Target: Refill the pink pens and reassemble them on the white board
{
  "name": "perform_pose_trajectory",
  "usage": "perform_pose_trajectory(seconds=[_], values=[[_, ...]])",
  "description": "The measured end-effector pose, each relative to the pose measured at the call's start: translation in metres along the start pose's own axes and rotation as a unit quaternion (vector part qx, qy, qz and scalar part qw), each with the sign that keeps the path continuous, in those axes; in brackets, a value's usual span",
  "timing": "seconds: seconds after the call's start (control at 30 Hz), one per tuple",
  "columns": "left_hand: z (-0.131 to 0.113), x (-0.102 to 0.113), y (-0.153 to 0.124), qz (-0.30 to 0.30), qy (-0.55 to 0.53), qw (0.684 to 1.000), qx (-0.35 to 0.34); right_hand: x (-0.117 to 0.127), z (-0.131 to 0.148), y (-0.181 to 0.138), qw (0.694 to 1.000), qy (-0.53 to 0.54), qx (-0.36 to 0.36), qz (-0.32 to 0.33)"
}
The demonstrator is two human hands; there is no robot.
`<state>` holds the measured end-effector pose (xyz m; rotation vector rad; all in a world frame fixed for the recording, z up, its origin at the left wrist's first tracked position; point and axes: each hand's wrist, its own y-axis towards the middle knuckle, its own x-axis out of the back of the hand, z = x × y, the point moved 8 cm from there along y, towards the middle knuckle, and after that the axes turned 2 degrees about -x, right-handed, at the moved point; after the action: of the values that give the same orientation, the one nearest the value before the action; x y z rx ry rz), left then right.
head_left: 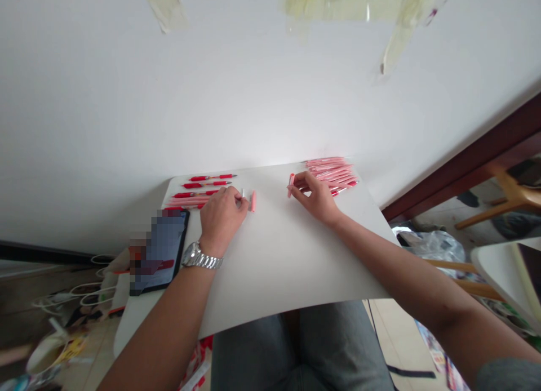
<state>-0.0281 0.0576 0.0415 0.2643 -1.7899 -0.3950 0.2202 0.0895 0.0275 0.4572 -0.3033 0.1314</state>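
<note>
My left hand (223, 215), wearing a metal watch, is closed in a pinch over the left part of the table. A small whitish, clear piece (242, 192) sticks up at its fingertips; its lower part is hidden. Just right of these fingers lies a short pink pen part (253, 201). My right hand (316, 198) pinches a short pink and clear pen part with an orange-red end (291, 178), held upright. Behind and beside that hand lies a pile of pink pen pieces (329, 168). Several red pens (210, 177) lie in rows beyond my left hand, partly covered by it.
A tablet (163, 253), partly blurred out, lies at the left edge of the white table (262, 278). The wall (236, 98) rises directly behind the table. Cables (84, 292) and a bucket-like container (46, 351) are on the floor at left, and a plastic bag (435, 247) at right.
</note>
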Motion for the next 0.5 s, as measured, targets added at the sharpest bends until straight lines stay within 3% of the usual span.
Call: perform_pose_trajectory(seconds=[0.17,0.5], values=[[0.0016,0.0009,0.0006,-0.017,-0.008,1.000,0.001,0.0004,0.0003,0.0002,1.000,-0.002,0.001,0.001],[0.0057,-0.0032,0.0023,0.010,0.002,0.999,0.039,-0.0003,0.0035,-0.0011,1.000,-0.009,0.010,0.001]])
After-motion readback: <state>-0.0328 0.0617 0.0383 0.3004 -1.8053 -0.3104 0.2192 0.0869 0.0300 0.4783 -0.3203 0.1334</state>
